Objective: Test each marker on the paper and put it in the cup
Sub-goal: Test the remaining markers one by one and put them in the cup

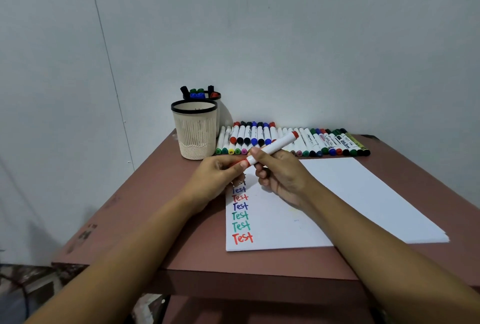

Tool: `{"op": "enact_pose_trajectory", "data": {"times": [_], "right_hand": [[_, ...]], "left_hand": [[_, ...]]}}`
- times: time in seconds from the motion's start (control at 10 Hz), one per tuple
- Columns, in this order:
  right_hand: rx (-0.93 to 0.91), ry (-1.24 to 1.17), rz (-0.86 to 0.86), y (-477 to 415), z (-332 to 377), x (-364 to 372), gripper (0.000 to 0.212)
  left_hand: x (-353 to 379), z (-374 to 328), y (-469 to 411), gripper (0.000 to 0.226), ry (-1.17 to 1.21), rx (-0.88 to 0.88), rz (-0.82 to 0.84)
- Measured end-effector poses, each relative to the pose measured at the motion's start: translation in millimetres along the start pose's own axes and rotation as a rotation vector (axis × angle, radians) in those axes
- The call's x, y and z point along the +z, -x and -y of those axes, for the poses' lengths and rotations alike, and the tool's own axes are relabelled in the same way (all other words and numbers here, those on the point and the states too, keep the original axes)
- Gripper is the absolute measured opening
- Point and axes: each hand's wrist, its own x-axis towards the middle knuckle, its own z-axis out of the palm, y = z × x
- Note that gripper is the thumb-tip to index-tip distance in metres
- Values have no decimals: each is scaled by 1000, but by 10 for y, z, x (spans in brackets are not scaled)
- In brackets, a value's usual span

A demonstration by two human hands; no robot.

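Beyond the left hand and a little to its left, a cream mesh cup [194,139] with a black rim is seen standing upright on the brown table [161,193]. Directly behind that cup a second cup [219,115] is partly hidden, and capped markers [196,95] in black, green, blue and red are held upright in it.

The left hand [218,175] is held just above the far left corner of the paper [350,193], with its thumb and fingertips pinched on the near, red end of a red marker [275,145]. Whether the cap is seated or already loose cannot be told, as that end is covered by the fingers.

The marker is held clear of the paper, tilted up and away to the right, its white barrel passing from the left fingertips into the right hand [283,175]. The barrel is gripped by the right hand's curled fingers and thumb, and the two hands are nearly touching.

Under and just nearer than the left hand, a column of the word "Test" [241,215] is written in blue, red and green. Beyond both hands, a row of markers [311,141] is laid side by side along the paper's far edge, extending well to the right of the right hand.
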Motion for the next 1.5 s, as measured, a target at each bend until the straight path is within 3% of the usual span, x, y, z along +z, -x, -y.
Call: {"op": "enact_pose_trajectory", "data": {"times": [0.1,0.2,0.3,0.4,0.5,0.6,0.9,1.0,1.2,1.3,1.5], "right_hand": [[-49,-66,-51,-23,56,9,18],[-51,-128,-264,-60,144,-56,29],[-187,410,-463,-101,54,-158,25],[-197,1125,-296,-112,-170,-187,40],[-109,1478,-136,-109,-240,-136,45],[-108,1502,-133,-112,-230,-137,46],[-95,1519,-109,-101,-224,-137,47],[-93,1519,-111,-108,-225,-133,47],[-89,1523,-113,-120,-230,-122,47],[-86,1522,-112,-121,-231,-124,47],[-92,1523,-120,-119,-237,-132,47]], "left_hand": [[1,-41,-41,13,154,-24,-174],[-78,-156,-81,6,267,6,-342],[-283,-343,-212,2,81,110,-471],[-517,-577,-480,2,-131,240,-559],[-779,-725,-832,12,-448,328,-625],[-1034,-760,-1168,18,-696,309,-630],[-1171,-523,-1691,34,-835,222,-503],[-1157,-434,-1804,28,-959,177,-459],[-1156,-293,-1936,30,-1266,-38,-282],[-1157,-272,-1891,34,-1324,-141,-200],[-1078,-469,-1700,37,-1073,51,-343]]}}
